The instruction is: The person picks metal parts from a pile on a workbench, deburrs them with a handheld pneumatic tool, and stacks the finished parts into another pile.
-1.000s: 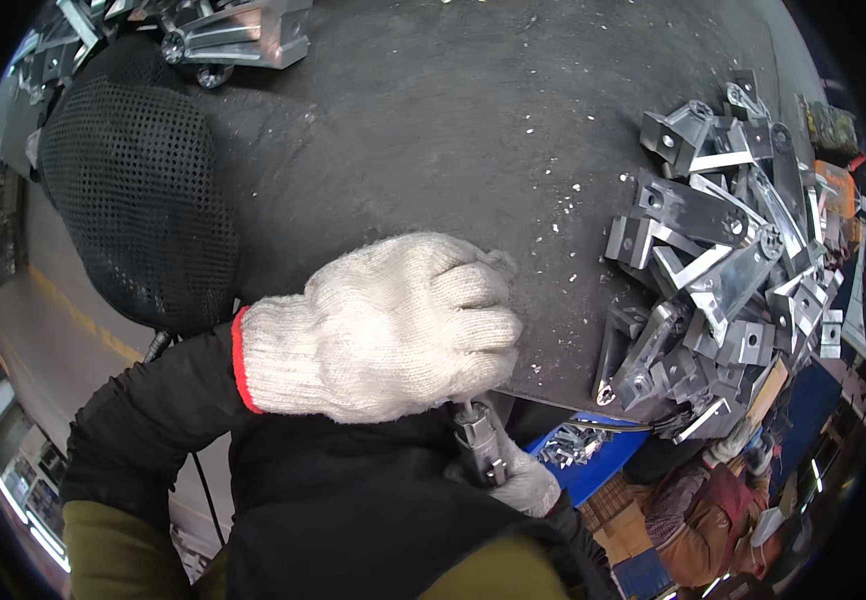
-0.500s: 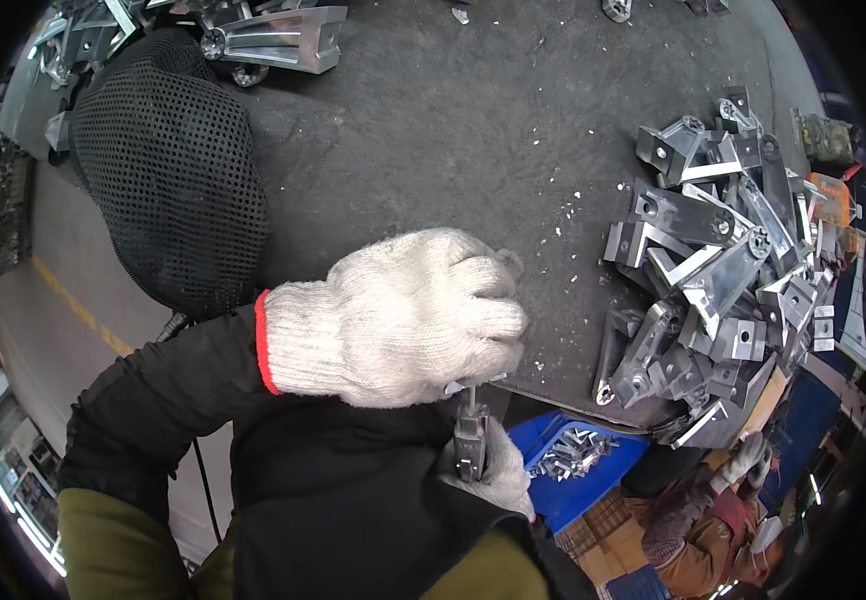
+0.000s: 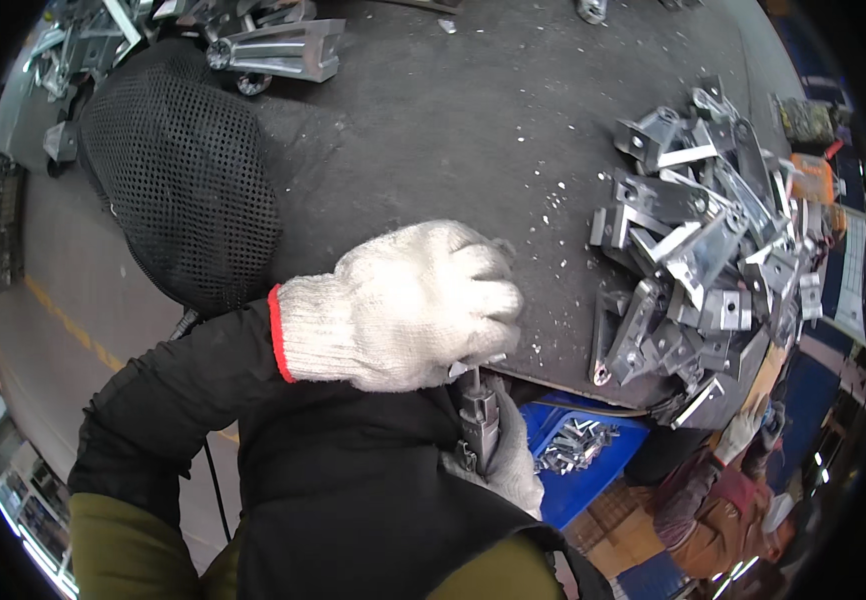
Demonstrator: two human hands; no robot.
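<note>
My left hand (image 3: 408, 305), in a white knit glove with a red cuff, is closed in a fist at the near edge of the dark table (image 3: 433, 130). A small metal piece (image 3: 473, 366) shows under its fingers; most of it is hidden. Below the table edge my right hand (image 3: 508, 465), also gloved, grips a slim grey metal tool (image 3: 478, 420) pointing up at that piece. A heap of grey metal brackets (image 3: 698, 260) lies on the table to the right of the hands.
A black mesh chair back (image 3: 178, 185) stands at the left. More metal parts (image 3: 278, 45) lie at the far left of the table. A blue bin (image 3: 578, 450) with small metal pieces sits under the table edge. Another person (image 3: 723, 490) crouches at lower right.
My left fist has stayed on the table edge while the view shifted slightly. The right hand with the tool has come up closer under the left hand.
</note>
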